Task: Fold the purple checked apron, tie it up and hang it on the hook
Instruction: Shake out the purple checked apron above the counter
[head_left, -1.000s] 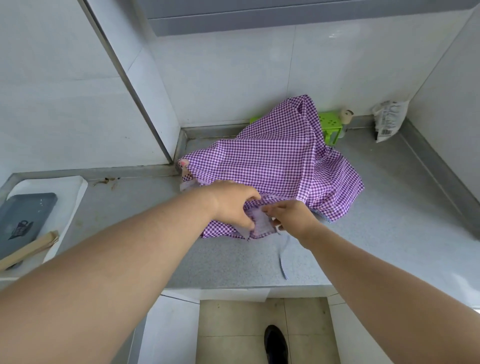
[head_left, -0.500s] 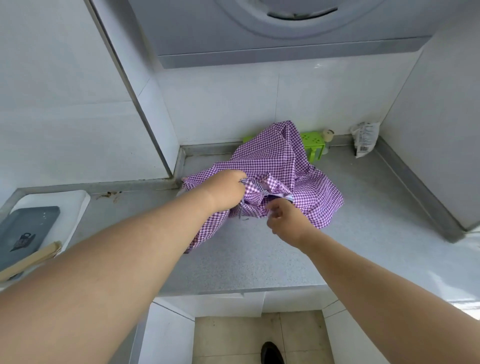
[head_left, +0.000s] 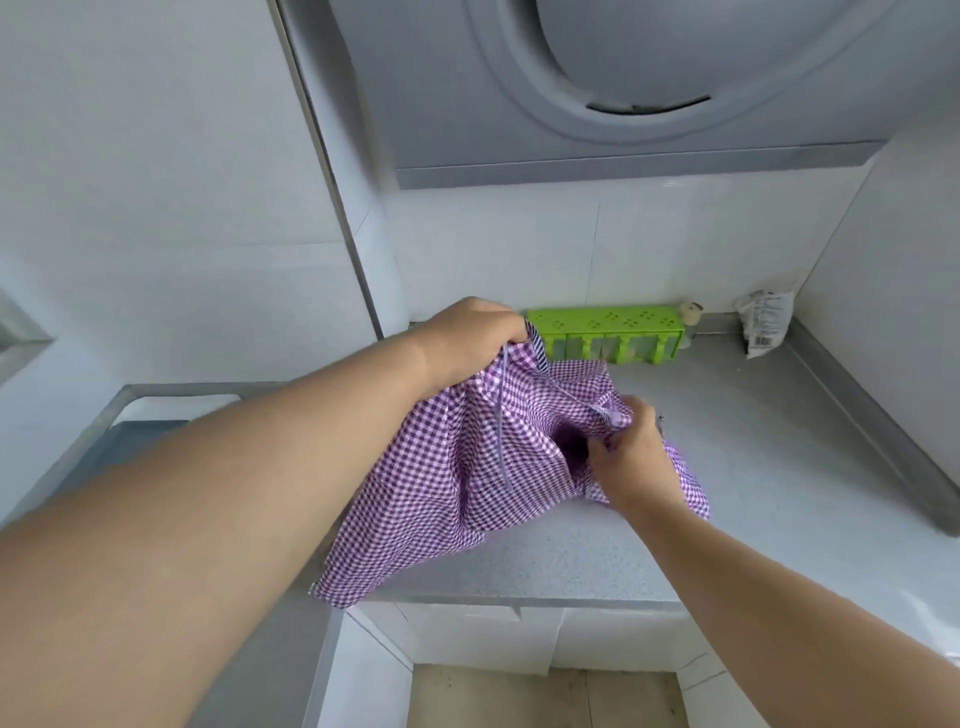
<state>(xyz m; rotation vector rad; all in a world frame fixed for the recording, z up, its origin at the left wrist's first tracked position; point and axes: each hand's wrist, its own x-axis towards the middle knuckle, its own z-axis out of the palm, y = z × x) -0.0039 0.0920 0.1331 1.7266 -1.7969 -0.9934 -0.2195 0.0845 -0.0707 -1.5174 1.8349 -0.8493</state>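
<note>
Rack (head_left: 605, 325) behind apron (head_left: 467, 478) — packet (head_left: 766, 330) beyond

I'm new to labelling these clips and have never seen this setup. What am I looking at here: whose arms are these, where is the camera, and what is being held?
There is no machine: a person wears one camera on the head, looking forward and down, so the arms are their own. The left hand grips a bunch of the purple checked apron and lifts it above the grey counter. The right hand pinches the cloth lower down, by a thin string. Against the wall behind stand a green rack and a white packet.
</note>
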